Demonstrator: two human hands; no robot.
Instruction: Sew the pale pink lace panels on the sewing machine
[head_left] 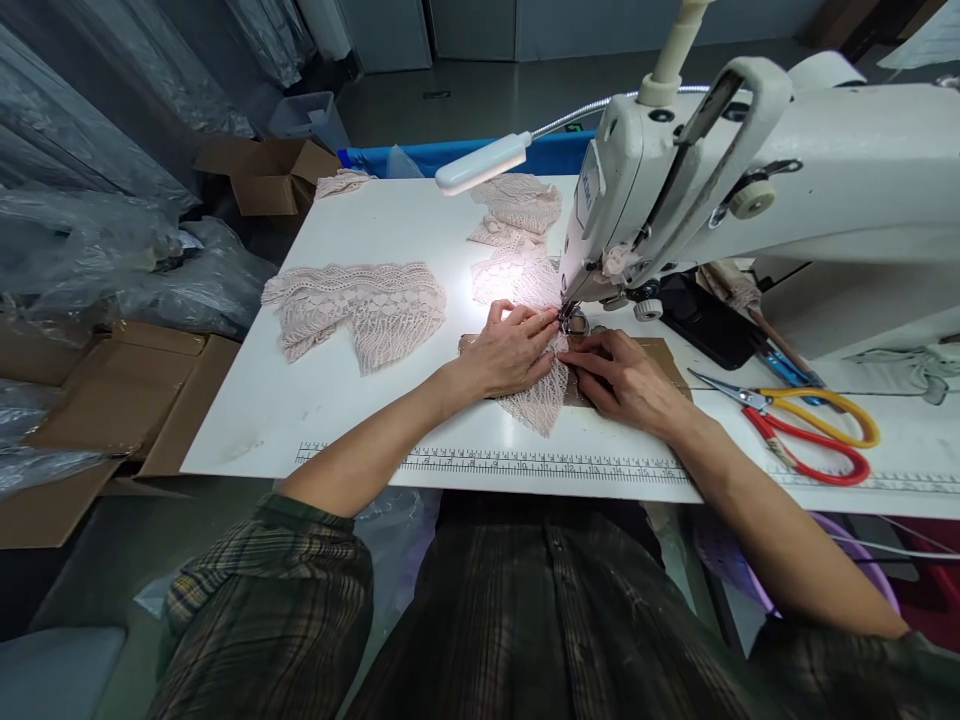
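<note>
A pale pink lace piece lies under the needle area of the white sewing machine, its pointed end toward me. My left hand rests on the lace from the left, fingers stretched toward the presser foot and lying over the fabric. From the right, my right hand pinches the lace edge between thumb and index finger, just in front of the foot. Both hands lie partly over a brown plate on the table. The needle tip is hidden by the foot and fingers.
Another lace piece lies at the left, with more lace bunched behind the needle. Scissors with yellow and red handles and a black phone lie at right. A lamp hangs over the table. Cardboard boxes stand left.
</note>
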